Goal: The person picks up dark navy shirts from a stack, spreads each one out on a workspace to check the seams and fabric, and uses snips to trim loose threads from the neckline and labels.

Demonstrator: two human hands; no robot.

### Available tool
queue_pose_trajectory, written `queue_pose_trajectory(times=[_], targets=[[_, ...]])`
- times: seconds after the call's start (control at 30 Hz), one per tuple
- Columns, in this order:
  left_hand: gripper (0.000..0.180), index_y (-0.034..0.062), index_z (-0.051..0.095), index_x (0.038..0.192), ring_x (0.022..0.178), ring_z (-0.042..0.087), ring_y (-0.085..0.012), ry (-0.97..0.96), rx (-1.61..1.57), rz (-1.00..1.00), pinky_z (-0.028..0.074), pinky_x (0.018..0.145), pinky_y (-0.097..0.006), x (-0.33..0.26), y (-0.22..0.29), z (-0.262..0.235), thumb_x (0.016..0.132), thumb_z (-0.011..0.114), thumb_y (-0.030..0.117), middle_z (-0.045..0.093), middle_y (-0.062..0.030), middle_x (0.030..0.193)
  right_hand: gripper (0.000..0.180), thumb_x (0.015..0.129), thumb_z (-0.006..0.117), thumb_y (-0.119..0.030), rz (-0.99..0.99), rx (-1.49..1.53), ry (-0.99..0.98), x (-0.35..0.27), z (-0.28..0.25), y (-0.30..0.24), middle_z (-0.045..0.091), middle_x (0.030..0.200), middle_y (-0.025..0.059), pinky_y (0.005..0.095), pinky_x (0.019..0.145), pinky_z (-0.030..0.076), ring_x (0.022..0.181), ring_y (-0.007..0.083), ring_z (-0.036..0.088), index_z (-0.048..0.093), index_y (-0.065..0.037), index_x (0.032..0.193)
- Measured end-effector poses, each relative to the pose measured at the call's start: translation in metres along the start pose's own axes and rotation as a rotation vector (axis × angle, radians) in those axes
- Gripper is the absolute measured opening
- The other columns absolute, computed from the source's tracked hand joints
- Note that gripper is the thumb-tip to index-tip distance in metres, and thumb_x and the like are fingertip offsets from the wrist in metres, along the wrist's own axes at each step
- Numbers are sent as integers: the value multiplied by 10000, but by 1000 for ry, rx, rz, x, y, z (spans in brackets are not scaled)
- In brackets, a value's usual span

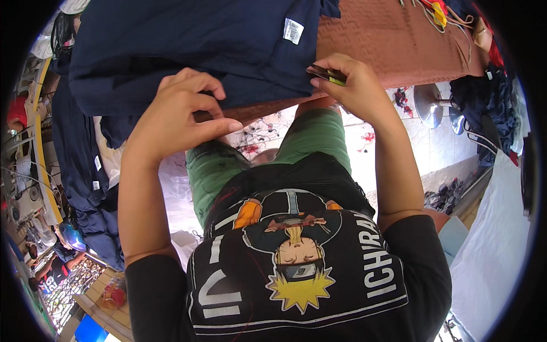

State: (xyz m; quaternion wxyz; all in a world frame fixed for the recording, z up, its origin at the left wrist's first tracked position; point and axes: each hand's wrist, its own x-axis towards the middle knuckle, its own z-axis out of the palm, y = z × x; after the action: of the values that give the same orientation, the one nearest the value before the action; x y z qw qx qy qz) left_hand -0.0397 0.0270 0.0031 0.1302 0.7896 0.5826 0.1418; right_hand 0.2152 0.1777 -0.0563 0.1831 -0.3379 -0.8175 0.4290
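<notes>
A dark navy garment (194,43) lies spread over the brown-covered work surface (387,54), with a white label (293,31) near its right side. At the garment's near edge, my left hand (176,117) is open, its fingers curved and its thumb apart from them. My right hand (354,82) is closed around a small pair of thread snips (329,74), dark-bladed with a bit of yellow-green. The tips of the snips point left, close to the garment's right edge. Whether they touch the cloth I cannot tell.
More navy garments (85,182) hang in a pile at the left. Coloured cords (439,14) lie at the far right of the brown cover. Thread scraps (265,134) litter the pale tiled floor, where a round metal stool base (426,105) stands. White cloth (490,245) drapes at the right.
</notes>
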Motion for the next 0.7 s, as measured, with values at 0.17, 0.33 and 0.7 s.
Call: queue_pose_trajectory(times=[0.17, 0.33, 0.7], targets=[[294, 25, 703, 957, 940, 651, -248, 326, -218, -165, 494, 849, -332, 22, 21, 34, 751, 774, 221, 666, -96, 1071, 274, 844, 683, -112, -110, 125, 159, -3, -2, -16, 675, 965, 125, 345, 746, 512, 860, 240, 658, 610, -42, 1099], [352, 42, 697, 1042, 960, 634, -242, 459, -110, -219, 504, 837, -321, 48, 31, 81, 732, 788, 181, 667, -85, 1075, 192, 871, 646, -87, -34, 251, 126, -12, 23, -17, 680, 942, 142, 322, 745, 506, 857, 221, 667, 611, -15, 1046], [136, 27, 690, 929, 839, 659, -253, 399, -166, -204, 516, 740, -321, 56, 13, 78, 830, 683, 120, 690, -77, 931, 153, 879, 622, -81, 9, 285, 128, -14, 38, -10, 688, 902, 148, 333, 728, 494, 814, 249, 663, 625, -11, 1015]])
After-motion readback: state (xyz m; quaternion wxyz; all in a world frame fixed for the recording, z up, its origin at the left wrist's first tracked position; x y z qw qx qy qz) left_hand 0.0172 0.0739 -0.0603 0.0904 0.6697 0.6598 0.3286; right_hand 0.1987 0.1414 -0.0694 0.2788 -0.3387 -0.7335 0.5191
